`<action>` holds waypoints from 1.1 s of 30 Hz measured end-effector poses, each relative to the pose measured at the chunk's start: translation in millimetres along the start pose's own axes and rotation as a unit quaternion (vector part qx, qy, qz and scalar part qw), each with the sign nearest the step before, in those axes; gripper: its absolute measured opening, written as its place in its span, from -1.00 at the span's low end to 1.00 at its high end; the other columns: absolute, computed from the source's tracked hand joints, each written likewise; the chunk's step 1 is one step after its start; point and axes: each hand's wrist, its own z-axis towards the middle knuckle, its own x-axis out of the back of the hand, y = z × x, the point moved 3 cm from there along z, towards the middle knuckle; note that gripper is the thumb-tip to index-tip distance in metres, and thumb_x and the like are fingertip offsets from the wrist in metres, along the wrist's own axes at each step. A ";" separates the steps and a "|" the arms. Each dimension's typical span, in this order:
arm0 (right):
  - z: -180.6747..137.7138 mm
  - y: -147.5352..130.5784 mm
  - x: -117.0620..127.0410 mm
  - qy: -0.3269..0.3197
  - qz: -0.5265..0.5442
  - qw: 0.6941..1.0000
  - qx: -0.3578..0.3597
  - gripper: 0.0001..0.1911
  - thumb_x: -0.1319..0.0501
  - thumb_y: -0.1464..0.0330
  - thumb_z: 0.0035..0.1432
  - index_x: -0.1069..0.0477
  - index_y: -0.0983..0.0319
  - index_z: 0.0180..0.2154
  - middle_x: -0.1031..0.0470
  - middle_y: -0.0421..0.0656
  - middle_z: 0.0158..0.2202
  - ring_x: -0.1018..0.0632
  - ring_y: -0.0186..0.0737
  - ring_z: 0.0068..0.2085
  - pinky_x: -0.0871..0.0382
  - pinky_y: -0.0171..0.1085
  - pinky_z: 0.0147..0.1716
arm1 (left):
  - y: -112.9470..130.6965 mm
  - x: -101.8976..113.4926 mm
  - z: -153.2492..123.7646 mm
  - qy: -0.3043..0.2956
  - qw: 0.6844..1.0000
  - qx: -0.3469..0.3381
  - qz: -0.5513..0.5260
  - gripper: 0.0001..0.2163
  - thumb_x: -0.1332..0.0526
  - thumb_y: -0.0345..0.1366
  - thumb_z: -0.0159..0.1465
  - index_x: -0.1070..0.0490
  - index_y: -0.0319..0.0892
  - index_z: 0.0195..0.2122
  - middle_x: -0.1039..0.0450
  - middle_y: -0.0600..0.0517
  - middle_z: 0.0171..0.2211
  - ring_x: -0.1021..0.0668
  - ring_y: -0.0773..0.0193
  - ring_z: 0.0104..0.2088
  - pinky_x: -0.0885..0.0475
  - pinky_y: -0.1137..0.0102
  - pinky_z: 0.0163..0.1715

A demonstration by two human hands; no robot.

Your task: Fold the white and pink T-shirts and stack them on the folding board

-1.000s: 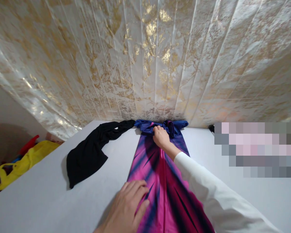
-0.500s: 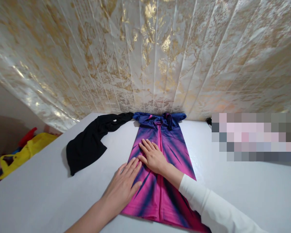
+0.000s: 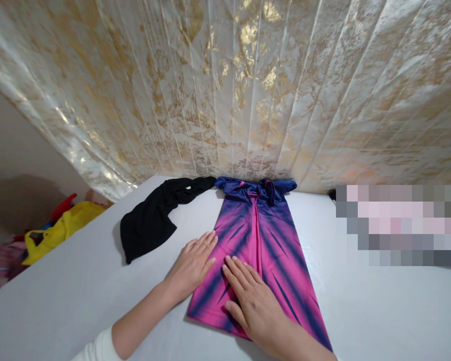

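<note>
A pink and navy shirt point(image 3: 281, 250) lies spread on the white tabletop, its blue collar and sleeve end bunched at the far side. A pink strip runs down its middle. My left hand point(image 3: 191, 263) rests along the shirt's left edge, fingers stretched out and holding nothing. Flat on the lower middle of the shirt is my right hand point(image 3: 253, 298), its fingers extended and the thumb apart. It covers part of the pink strip and the near hem. To the left lies a black garment point(image 3: 148, 220), its thin end reaching the shirt's blue part.
The white table point(image 3: 97, 306) meets a gold-patterned pale curtain point(image 3: 225, 90) at its back edge. Beyond the left edge are a yellow cloth point(image 3: 65, 228) and other coloured fabrics. A blurred-out patch covers the right side.
My right hand has slid down the shirt towards the near hem. My left hand has shifted slightly up to the shirt's left edge. The view has turned a little left.
</note>
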 end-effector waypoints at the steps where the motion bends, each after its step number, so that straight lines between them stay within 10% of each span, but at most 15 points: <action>1: -0.9 1.4 -1.2 0.000 0.000 1.000 -0.004 -0.33 -0.10 0.19 0.30 0.00 0.24 0.34 0.09 -0.07 0.38 -0.08 -0.01 0.36 -0.06 0.04 0.30 | -1.5 -1.0 1.2 0.001 1.000 0.006 0.003 -0.54 0.10 -0.19 0.46 -0.02 -0.22 0.35 -0.02 -0.11 0.35 -0.16 0.14 0.32 -0.13 0.18 0.22; 10: -8.0 4.6 11.0 0.085 0.060 0.994 0.020 -0.39 0.04 0.49 0.26 -0.06 0.19 0.33 -0.11 -0.07 0.34 -0.16 -0.13 0.33 -0.20 0.02 0.24 | 24.1 18.4 -11.7 0.029 0.999 -0.012 -0.017 -0.56 0.09 -0.36 0.43 -0.05 -0.20 0.33 0.01 -0.10 0.36 -0.10 0.18 0.34 -0.16 0.20 0.22; 18: -13.9 -2.6 22.3 0.018 0.049 0.999 0.011 -0.37 -0.05 0.49 0.17 -0.13 0.25 0.29 -0.04 -0.01 0.37 -0.10 -0.03 0.36 -0.11 0.07 0.26 | 44.1 10.1 -34.6 -0.022 0.999 -0.025 -0.031 -0.55 0.02 -0.35 0.42 -0.03 -0.18 0.33 -0.04 -0.06 0.35 -0.13 0.20 0.33 -0.19 0.20 0.22; 23: -30.3 -7.5 42.2 0.022 0.138 0.989 0.050 -0.64 -0.02 0.56 0.17 -0.44 0.14 -0.10 -0.53 -0.13 -0.09 -0.49 -0.19 -0.06 -0.38 -0.21 -0.07 | 46.2 17.6 -29.4 -0.012 0.999 -0.031 -0.033 -0.55 0.03 -0.26 0.45 -0.02 -0.19 0.34 -0.04 -0.09 0.34 -0.15 0.18 0.33 -0.17 0.18 0.23; 33: -44.4 -9.1 40.9 0.011 0.129 0.991 0.028 -0.80 -0.19 0.54 -0.01 -0.36 0.19 -0.31 -0.45 -0.17 -0.28 -0.42 -0.19 -0.27 -0.21 -0.25 -0.28 | 77.5 36.1 -21.5 -0.097 0.978 -0.074 -0.171 -0.57 0.06 -0.34 0.44 -0.06 -0.13 0.33 -0.02 -0.01 0.36 -0.12 0.20 0.34 -0.14 0.15 0.27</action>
